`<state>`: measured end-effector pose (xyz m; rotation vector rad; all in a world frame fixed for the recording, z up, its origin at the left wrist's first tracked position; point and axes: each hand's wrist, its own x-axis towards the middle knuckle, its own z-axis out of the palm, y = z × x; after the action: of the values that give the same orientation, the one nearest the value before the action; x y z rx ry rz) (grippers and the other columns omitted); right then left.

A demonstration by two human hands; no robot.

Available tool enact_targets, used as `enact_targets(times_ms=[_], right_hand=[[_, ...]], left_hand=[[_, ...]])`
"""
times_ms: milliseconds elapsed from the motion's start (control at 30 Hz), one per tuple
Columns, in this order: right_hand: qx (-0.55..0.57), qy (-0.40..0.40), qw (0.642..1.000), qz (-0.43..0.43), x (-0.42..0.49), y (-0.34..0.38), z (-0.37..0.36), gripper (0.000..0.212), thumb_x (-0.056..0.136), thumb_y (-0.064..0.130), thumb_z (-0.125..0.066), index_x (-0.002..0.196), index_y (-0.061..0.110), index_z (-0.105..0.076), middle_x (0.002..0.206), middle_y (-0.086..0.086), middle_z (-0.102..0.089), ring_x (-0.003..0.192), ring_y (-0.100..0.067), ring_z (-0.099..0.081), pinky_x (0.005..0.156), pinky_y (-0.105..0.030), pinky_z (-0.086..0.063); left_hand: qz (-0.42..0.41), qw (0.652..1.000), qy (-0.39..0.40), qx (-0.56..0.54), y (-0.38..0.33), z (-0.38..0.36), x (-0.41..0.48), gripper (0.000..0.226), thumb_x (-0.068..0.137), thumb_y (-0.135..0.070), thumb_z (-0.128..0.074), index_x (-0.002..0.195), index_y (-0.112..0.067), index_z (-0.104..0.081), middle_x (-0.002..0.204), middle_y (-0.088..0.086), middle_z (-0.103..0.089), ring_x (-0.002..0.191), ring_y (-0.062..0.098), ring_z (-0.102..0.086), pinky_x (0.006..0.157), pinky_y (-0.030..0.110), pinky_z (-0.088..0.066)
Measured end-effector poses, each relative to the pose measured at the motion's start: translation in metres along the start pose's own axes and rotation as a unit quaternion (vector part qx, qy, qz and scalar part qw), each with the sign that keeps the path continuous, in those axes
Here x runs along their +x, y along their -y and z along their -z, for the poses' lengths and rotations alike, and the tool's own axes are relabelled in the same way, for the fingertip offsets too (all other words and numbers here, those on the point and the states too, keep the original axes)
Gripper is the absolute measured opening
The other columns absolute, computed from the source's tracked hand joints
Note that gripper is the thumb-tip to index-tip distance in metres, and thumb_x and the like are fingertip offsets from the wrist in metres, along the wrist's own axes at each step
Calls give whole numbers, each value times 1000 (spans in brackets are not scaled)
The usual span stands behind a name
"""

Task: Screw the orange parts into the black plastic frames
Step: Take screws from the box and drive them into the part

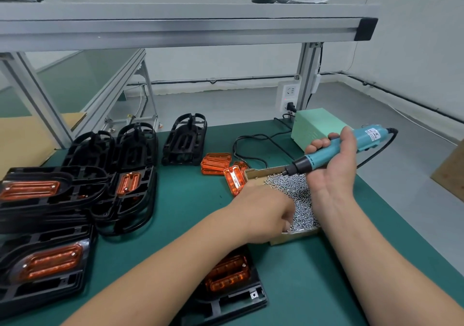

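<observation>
At centre right, the left hand (266, 212) dips curled fingers into the screw box (296, 237); any pinch is hidden. The right hand (331, 167) grips the electric screwdriver (326, 156) over its far edge. Lower centre: orange part (226, 275) seated in black frame (241, 301), bare mat (175, 187) leftward.

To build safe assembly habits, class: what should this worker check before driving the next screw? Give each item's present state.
1. Grip: right hand holds electric screwdriver, ok.
2. Screw: pinched by left hand in screw box, cannot tell.
3. Seating: orange part lies in near black frame, ok.
4. Routing: cord lies away from that frame, ok.
5. Aim: bit over a screw hole, not ok.
</observation>
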<state>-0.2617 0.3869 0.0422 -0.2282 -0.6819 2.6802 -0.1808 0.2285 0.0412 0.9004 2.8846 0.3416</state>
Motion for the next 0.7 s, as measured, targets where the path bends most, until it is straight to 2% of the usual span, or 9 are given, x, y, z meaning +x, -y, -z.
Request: enact_targets(times_ms=[67, 167, 300, 433, 567, 633, 700], right_hand=[[-2, -1, 1000, 0, 0, 0, 0, 24, 103, 29, -67, 90, 13, -55, 68, 0, -51, 57, -13, -55, 55, -26, -49], [-6, 1, 1000, 1, 0, -1, 0, 23, 102, 28, -68, 90, 13, -56, 68, 0, -52, 57, -13, -55, 55, -26, -50], [-6, 6, 1000, 1, -1, -1, 0, 23, 102, 28, -68, 89, 13, -57, 69, 0, -52, 58, -13, -55, 55, -26, -50], [-8, 12, 1000, 2, -1, -2, 0, 22, 101, 27, -70, 91, 13, -57, 69, -1, -53, 58, -13, -57, 56, -27, -51], [-16, 15, 1000, 0, -4, -3, 0, 22, 101, 28, -70, 92, 12, -57, 70, -1, -53, 59, -14, -57, 57, -27, -51], [-13, 20, 1000, -5, -6, -2, -2, 22, 101, 27, -70, 92, 12, -58, 70, -1, -53, 60, -13, -57, 57, -27, -52], [-7, 29, 999, -13, -10, -1, -4, 22, 101, 27, -70, 91, 12, -58, 71, -1, -53, 60, -13, -57, 58, -27, -51]], left_hand=[[5, 999, -15, -45, 3, -1, -2, 5, 98, -36, -67, 97, -33, -70, 91, -12, -71, 100, 15, -59, 108, 42, -33], [0, 996, -32, -79, 7, -3, -6, 15, 97, -41, -70, 85, -34, -64, 87, -12, -67, 97, 14, -56, 96, 37, -31], [-3, 994, -43, -104, 11, -6, -10, 5, 98, -30, -69, 94, -28, -72, 93, -15, -67, 101, 11, -53, 107, 42, -32], [0, 991, -62, -122, 14, 1, -15, 9, 103, -27, -63, 97, -29, -70, 91, -15, -67, 101, 13, -55, 109, 44, -35], [39, 978, -89, -185, 19, 11, -23, 12, 104, -26, -60, 95, -30, -67, 94, -11, -70, 94, 12, -61, 94, 42, -52], [71, 959, -109, -253, 25, 16, -30, 14, 104, -23, -60, 94, -30, -67, 95, -12, -73, 91, 9, -64, 85, 38, -54], [81, 932, -95, -340, 35, 21, -40, 17, 104, -17, -60, 93, -27, -69, 96, -10, -78, 84, 14, -67, 79, 37, -56]])
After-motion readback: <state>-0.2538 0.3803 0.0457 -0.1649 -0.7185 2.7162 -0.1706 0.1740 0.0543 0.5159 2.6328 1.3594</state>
